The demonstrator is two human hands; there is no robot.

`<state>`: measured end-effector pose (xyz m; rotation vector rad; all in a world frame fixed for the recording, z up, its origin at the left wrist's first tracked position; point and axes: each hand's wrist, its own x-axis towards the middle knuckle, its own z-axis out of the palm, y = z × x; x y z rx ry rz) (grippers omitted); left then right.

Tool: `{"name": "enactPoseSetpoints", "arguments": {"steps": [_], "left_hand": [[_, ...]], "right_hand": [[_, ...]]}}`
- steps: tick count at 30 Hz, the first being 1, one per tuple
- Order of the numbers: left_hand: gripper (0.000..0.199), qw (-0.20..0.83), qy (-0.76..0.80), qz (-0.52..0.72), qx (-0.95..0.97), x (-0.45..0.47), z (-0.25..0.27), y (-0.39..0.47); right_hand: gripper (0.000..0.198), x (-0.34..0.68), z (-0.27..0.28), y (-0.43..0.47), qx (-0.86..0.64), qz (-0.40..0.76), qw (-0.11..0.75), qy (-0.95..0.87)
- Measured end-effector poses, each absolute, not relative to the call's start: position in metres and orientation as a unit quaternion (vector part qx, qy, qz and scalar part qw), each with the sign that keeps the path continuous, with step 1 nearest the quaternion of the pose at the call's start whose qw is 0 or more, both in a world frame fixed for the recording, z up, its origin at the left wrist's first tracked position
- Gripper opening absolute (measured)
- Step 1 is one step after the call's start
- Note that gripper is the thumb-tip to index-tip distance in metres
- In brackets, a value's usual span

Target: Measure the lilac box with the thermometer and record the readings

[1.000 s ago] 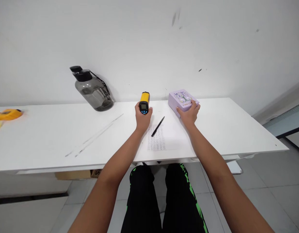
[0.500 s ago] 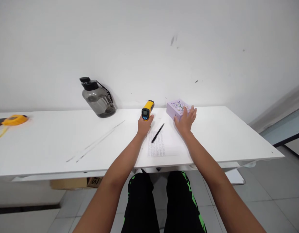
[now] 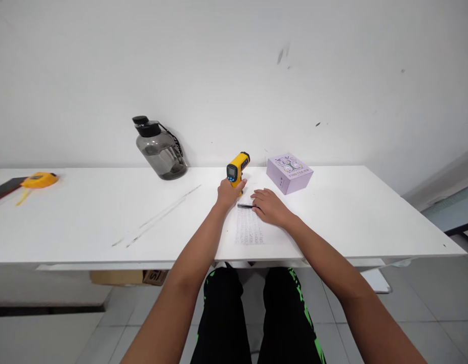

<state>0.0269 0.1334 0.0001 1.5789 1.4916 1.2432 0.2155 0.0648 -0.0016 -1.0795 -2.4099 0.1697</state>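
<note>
On the near edge of the white bench (image 3: 85, 222) lies a printed paper sheet (image 3: 249, 230). At its far end the right hand (image 3: 269, 206) rests flat, grip released, fingers over a thin black pen (image 3: 244, 206). At ten o'clock from it, the left hand (image 3: 229, 192) has its grip clenched around a yellow infrared thermometer gun (image 3: 237, 168). Farther, at one o'clock, sits a lilac cardboard box (image 3: 289, 172).

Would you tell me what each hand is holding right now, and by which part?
The left hand grips the yellow infrared thermometer by its handle. The right hand lies on the black pen on the paper; whether it grips the pen cannot be told.
</note>
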Motion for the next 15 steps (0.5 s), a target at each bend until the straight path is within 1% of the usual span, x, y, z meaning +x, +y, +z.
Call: {"name": "enactPoseSetpoints", "arguments": {"steps": [2, 4, 7, 9, 11, 13, 14, 15], "left_hand": [[0.03, 0.279, 0.591, 0.465, 0.597, 0.026, 0.0, 0.135], [0.033, 0.255, 0.603, 0.457, 0.603, 0.026, -0.002, 0.137], [0.035, 0.254, 0.604, 0.44, 0.614, 0.026, -0.004, 0.138], [0.038, 0.256, 0.607, 0.43, 0.618, 0.027, -0.005, 0.138], [0.05, 0.25, 0.61, 0.425, 0.62, 0.027, -0.004, 0.137], [0.07, 0.253, 0.603, 0.436, 0.618, 0.027, -0.003, 0.135], [0.078, 0.267, 0.593, 0.449, 0.612, 0.027, -0.002, 0.134], [0.081, 0.297, 0.582, 0.466, 0.596, 0.026, -0.001, 0.133]], "right_hand": [[0.016, 0.221, 0.003, 0.065, -0.435, 0.103, 0.291, -0.846], [0.018, 0.227, 0.008, 0.063, -0.488, 0.146, 0.359, -0.782], [0.019, 0.232, 0.013, 0.056, -0.528, 0.195, 0.484, -0.67], [0.021, 0.232, 0.014, 0.049, -0.534, 0.214, 0.545, -0.61], [0.021, 0.231, 0.013, 0.044, -0.54, 0.228, 0.57, -0.576], [0.022, 0.228, 0.013, 0.04, -0.541, 0.242, 0.581, -0.558], [0.025, 0.226, 0.014, 0.039, -0.533, 0.251, 0.59, -0.552], [0.032, 0.224, 0.014, 0.038, -0.52, 0.261, 0.603, -0.546]]}}
